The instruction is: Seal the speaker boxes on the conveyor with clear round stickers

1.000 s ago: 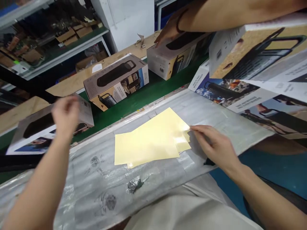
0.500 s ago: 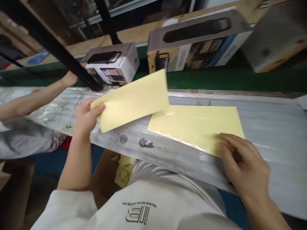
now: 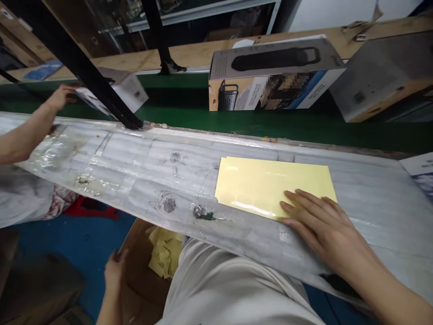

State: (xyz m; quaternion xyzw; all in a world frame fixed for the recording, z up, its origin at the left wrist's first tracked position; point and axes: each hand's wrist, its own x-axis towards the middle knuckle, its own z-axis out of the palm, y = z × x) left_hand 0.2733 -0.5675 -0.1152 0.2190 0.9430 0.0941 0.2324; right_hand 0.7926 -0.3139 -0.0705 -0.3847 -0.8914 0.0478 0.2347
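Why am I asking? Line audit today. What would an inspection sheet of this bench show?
Surface: long bench covered in scuffed, taped plastic, with dark smudges.
Job's things: one glossy yellow sheet lying flat on the bench.
Clutter: crumpled yellow sheets in an open cardboard box below the bench.
Hands: right hand resting on the sheet's near edge; left hand low, by the cardboard box, holding nothing visible.
Cables: nothing seen.
Surroundings: green belt beyond the bench, with a product box; black post; a co-worker's hand at another box.
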